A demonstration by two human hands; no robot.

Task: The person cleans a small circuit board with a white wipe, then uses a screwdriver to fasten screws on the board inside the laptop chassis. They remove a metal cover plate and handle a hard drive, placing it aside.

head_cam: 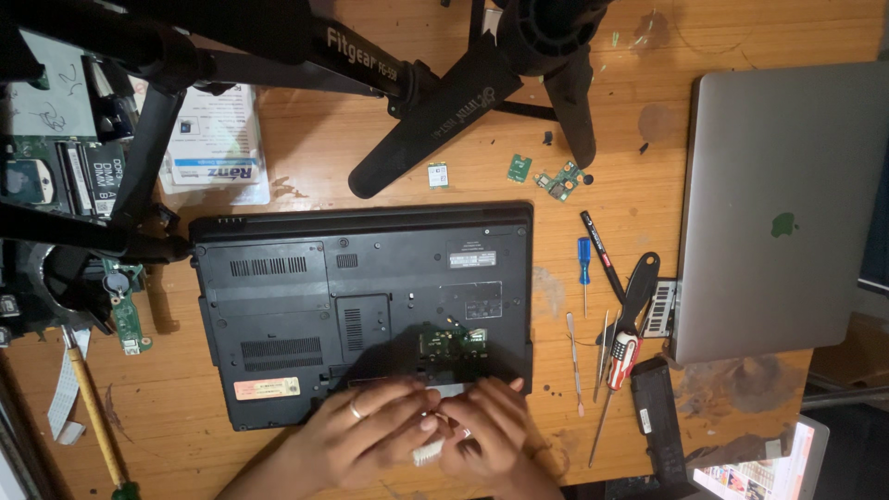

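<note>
Black laptop (361, 315) underside up | left hand (370, 435), right hand (491, 431) fingers pinched on pale strip (429, 452) | risk: strip could tear if tugged hard near the open bay (451, 341).

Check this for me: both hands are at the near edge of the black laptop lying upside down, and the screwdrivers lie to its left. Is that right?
Not quite. The head view shows the screwdrivers to the right of the black laptop, not its left. Left hand and right hand are at its near edge.

The single head-worn view looks almost straight down from well above the wooden table (389, 157), facing away from the wearer, whose side is the frame's bottom edge.
</note>
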